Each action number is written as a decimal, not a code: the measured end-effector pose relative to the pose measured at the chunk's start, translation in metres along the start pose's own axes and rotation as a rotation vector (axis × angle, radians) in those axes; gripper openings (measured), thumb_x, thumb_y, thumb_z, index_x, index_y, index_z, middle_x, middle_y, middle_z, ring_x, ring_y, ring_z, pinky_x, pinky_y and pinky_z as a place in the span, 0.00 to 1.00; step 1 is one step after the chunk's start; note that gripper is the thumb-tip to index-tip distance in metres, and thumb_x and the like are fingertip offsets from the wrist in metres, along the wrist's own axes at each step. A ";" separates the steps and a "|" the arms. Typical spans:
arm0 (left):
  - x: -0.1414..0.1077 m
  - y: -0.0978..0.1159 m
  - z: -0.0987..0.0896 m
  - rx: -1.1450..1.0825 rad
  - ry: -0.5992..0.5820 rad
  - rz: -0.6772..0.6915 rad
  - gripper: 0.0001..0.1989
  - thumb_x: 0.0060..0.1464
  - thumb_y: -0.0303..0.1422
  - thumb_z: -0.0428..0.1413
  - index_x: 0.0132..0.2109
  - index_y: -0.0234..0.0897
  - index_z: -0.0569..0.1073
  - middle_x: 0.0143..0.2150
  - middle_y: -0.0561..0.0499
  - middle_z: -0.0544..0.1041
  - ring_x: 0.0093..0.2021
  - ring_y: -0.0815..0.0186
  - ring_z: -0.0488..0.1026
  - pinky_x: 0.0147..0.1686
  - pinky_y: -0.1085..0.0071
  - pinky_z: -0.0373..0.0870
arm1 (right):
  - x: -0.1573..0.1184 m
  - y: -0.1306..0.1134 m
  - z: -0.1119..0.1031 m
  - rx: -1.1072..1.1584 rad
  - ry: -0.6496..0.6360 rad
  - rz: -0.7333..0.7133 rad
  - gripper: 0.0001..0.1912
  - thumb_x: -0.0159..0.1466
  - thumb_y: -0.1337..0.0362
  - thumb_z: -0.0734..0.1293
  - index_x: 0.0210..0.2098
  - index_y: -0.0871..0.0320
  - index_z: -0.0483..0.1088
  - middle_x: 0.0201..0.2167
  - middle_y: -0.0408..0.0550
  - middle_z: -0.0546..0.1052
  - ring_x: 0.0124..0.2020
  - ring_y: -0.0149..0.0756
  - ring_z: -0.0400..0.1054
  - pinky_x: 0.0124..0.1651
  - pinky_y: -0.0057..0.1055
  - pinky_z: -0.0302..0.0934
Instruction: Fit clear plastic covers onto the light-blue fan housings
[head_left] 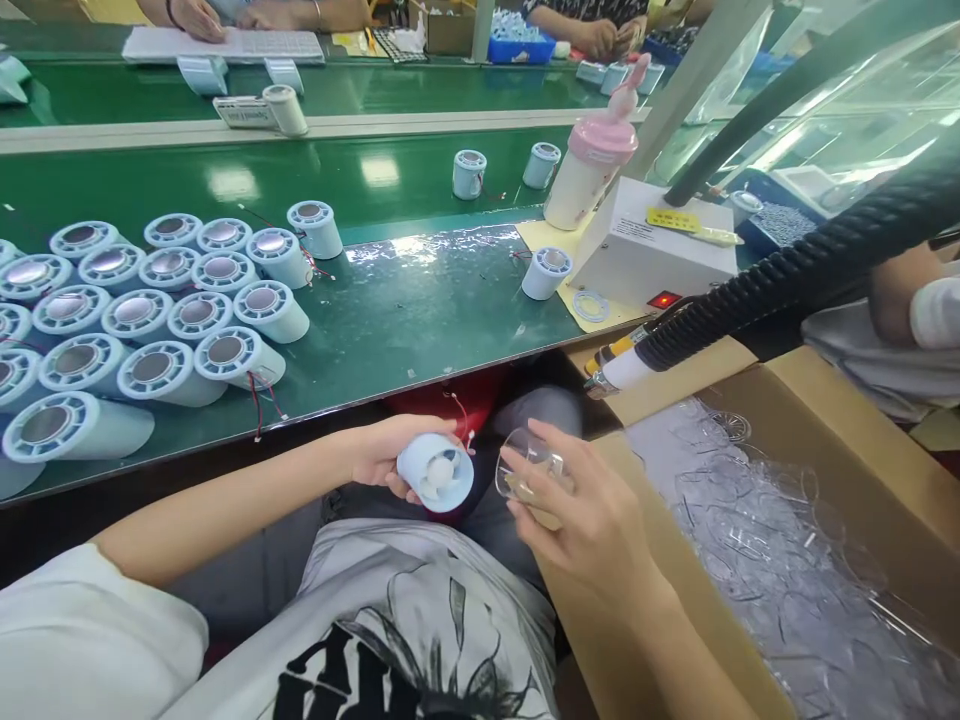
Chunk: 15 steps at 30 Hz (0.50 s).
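Note:
Over my lap, my left hand [386, 460] is wrapped round a light-blue cylindrical fan housing [436, 472], its open end with white fan blades turned toward me. Thin red wires with a small white connector [470, 438] stick out behind it. My right hand [574, 490] grips a clear plastic cup-like cover [525, 465] between thumb and fingers, just right of the housing and apart from it. Many similar light-blue housings [153, 368] stand close together on the green table at the left.
An open cardboard box [814, 385] of clear plastic parts [757, 540] lies at the right. Above it hangs a black corrugated hose [787, 270]. A white box [649, 245] and a pink-lidded bottle [592, 165] stand on the green table [405, 330]. Other people's hands [600, 38] show beyond.

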<state>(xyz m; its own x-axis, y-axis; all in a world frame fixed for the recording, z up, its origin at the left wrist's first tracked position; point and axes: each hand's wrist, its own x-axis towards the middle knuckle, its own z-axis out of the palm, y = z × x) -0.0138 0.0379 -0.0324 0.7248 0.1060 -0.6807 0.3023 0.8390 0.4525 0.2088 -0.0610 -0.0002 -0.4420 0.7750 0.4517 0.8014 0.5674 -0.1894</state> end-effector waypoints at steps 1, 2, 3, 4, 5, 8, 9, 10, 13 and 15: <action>0.002 0.000 -0.002 -0.015 0.017 -0.015 0.30 0.45 0.60 0.53 0.37 0.34 0.71 0.20 0.49 0.73 0.13 0.69 0.64 0.05 0.82 0.43 | -0.003 -0.001 -0.001 0.000 -0.020 -0.022 0.18 0.59 0.69 0.66 0.49 0.56 0.74 0.53 0.60 0.72 0.44 0.46 0.69 0.42 0.40 0.69; 0.004 -0.001 -0.003 -0.023 0.034 -0.034 0.34 0.43 0.64 0.51 0.37 0.34 0.71 0.20 0.48 0.73 0.12 0.69 0.64 0.06 0.82 0.42 | -0.005 -0.002 0.000 0.002 -0.060 -0.042 0.20 0.59 0.69 0.66 0.51 0.55 0.73 0.53 0.59 0.72 0.44 0.47 0.68 0.41 0.40 0.69; 0.005 -0.001 -0.003 -0.022 0.045 -0.055 0.38 0.40 0.68 0.48 0.36 0.35 0.71 0.19 0.48 0.72 0.12 0.68 0.63 0.06 0.81 0.41 | -0.006 -0.003 0.002 0.001 -0.105 -0.054 0.22 0.58 0.69 0.66 0.52 0.53 0.72 0.54 0.58 0.71 0.44 0.47 0.68 0.41 0.41 0.69; 0.007 -0.001 -0.001 -0.007 0.045 -0.079 0.41 0.37 0.71 0.45 0.34 0.35 0.70 0.18 0.48 0.71 0.11 0.69 0.62 0.06 0.81 0.41 | -0.006 -0.004 0.006 -0.005 -0.145 -0.056 0.23 0.58 0.68 0.66 0.54 0.52 0.71 0.55 0.57 0.71 0.44 0.48 0.68 0.40 0.41 0.69; 0.008 0.000 0.001 0.024 0.031 -0.105 0.44 0.33 0.74 0.43 0.33 0.34 0.70 0.17 0.49 0.70 0.10 0.70 0.60 0.05 0.80 0.41 | -0.004 -0.005 0.009 -0.014 -0.177 -0.047 0.24 0.59 0.67 0.66 0.55 0.51 0.70 0.57 0.57 0.70 0.44 0.48 0.68 0.38 0.41 0.70; 0.006 0.002 0.011 0.191 -0.028 -0.108 0.44 0.31 0.74 0.45 0.33 0.35 0.70 0.15 0.55 0.65 0.09 0.74 0.52 0.06 0.79 0.43 | 0.004 -0.005 0.018 -0.033 -0.235 -0.003 0.24 0.59 0.66 0.66 0.56 0.51 0.69 0.59 0.59 0.68 0.43 0.50 0.69 0.36 0.43 0.69; 0.004 0.004 0.014 0.265 -0.041 -0.070 0.40 0.34 0.71 0.49 0.34 0.35 0.69 0.16 0.56 0.64 0.10 0.75 0.51 0.06 0.79 0.45 | 0.007 -0.004 0.020 -0.033 -0.249 0.026 0.23 0.59 0.65 0.66 0.55 0.53 0.71 0.59 0.59 0.68 0.43 0.51 0.69 0.35 0.43 0.69; 0.001 0.006 0.017 0.349 -0.043 -0.015 0.35 0.40 0.66 0.52 0.34 0.35 0.69 0.17 0.57 0.63 0.11 0.75 0.51 0.07 0.79 0.47 | 0.009 -0.003 0.020 -0.025 -0.259 0.059 0.21 0.59 0.65 0.66 0.52 0.55 0.72 0.59 0.60 0.68 0.43 0.52 0.69 0.35 0.43 0.69; -0.011 0.012 0.025 0.704 0.046 0.224 0.17 0.54 0.47 0.53 0.34 0.35 0.72 0.24 0.55 0.67 0.19 0.73 0.60 0.15 0.78 0.57 | 0.014 -0.001 0.020 0.088 -0.291 0.136 0.12 0.57 0.67 0.68 0.41 0.57 0.75 0.56 0.58 0.70 0.44 0.51 0.69 0.35 0.42 0.69; -0.021 0.013 0.030 0.986 0.199 0.419 0.13 0.58 0.39 0.51 0.36 0.35 0.75 0.32 0.52 0.71 0.30 0.69 0.68 0.28 0.75 0.65 | 0.015 -0.001 0.019 0.257 -0.318 0.173 0.06 0.55 0.69 0.70 0.33 0.56 0.74 0.53 0.54 0.72 0.46 0.49 0.68 0.38 0.40 0.69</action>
<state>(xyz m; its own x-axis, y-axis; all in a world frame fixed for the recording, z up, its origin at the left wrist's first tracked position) -0.0062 0.0302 0.0049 0.7995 0.4427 -0.4060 0.4830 -0.0720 0.8727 0.1941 -0.0447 -0.0094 -0.4442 0.8891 0.1107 0.7661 0.4410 -0.4675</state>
